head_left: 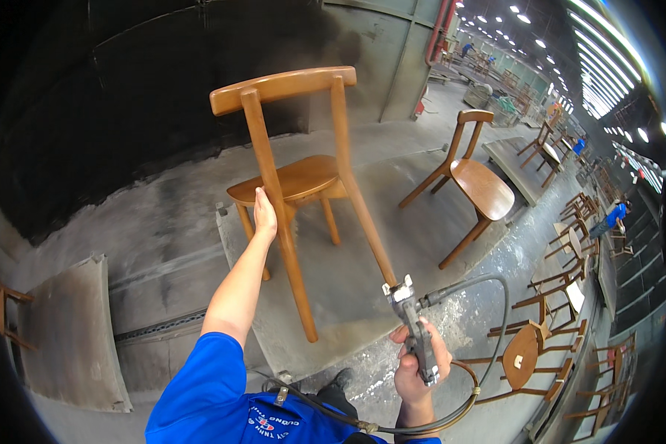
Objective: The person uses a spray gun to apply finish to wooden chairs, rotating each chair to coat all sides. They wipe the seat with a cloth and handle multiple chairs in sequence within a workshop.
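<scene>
A brown wooden chair (307, 177) stands in front of me, its curved backrest toward me. My left hand (265, 216) reaches to its left back post, just below the seat, with the visible fingers stretched upward. It seems to rest against the wood; part of the hand is turned away from view. My right hand (422, 364) is closed around a spray gun (414, 325) with a metal head, low on the right. The gun's head overlaps the lower end of the chair's right back leg in the picture. A dark hose (505, 311) loops from the gun.
A grey board (311, 296) lies under the chair. Another wooden chair (481, 189) stands beyond it to the right. Several chairs line the right side, one tipped over (522, 359). A blackened wall (148, 96) rises at far left. A person in blue (614, 216) is in the distance.
</scene>
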Demonstrator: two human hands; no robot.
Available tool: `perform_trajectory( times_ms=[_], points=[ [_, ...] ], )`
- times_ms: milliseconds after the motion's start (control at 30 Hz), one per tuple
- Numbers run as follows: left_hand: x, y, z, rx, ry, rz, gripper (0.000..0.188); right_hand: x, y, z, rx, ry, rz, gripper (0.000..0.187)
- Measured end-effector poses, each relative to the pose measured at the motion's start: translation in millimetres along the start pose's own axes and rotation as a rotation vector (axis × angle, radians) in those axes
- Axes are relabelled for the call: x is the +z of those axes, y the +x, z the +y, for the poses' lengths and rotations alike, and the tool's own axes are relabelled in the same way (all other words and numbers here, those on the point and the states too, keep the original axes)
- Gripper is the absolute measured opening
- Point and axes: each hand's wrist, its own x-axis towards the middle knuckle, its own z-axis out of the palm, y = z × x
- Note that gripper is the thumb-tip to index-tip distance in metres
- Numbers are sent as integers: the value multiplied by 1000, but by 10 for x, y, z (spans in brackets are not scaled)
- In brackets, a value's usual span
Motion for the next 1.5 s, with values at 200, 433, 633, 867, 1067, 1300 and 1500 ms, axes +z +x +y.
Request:
perform_trajectory(
  times_ms=[200,433,633,867,1067,1300,1500],
  points=[
    [-5,-37,-12,20,9,-60,66,-1,-12,-286,30,51,26,62],
    [36,-159,20,87,186,-55,63,-218,-286,-523,371,-17,0,53],
    [96,-298,82,105,306,-65,64,-522,-920,-568,769,-242,95,36],
    [165,-548,241,109,277,-126,68,-785,-1525,-770,1038,-436,264,32],
    [320,-878,371,134,256,-231,74,-1029,-1727,-842,1190,-468,343,29],
    [671,-1703,170,211,303,-89,78,-1355,-1967,-806,1311,-110,323,51],
    [945,-2948,-478,334,534,2,84,-1548,-2324,-861,1298,150,382,77]
  ],
)
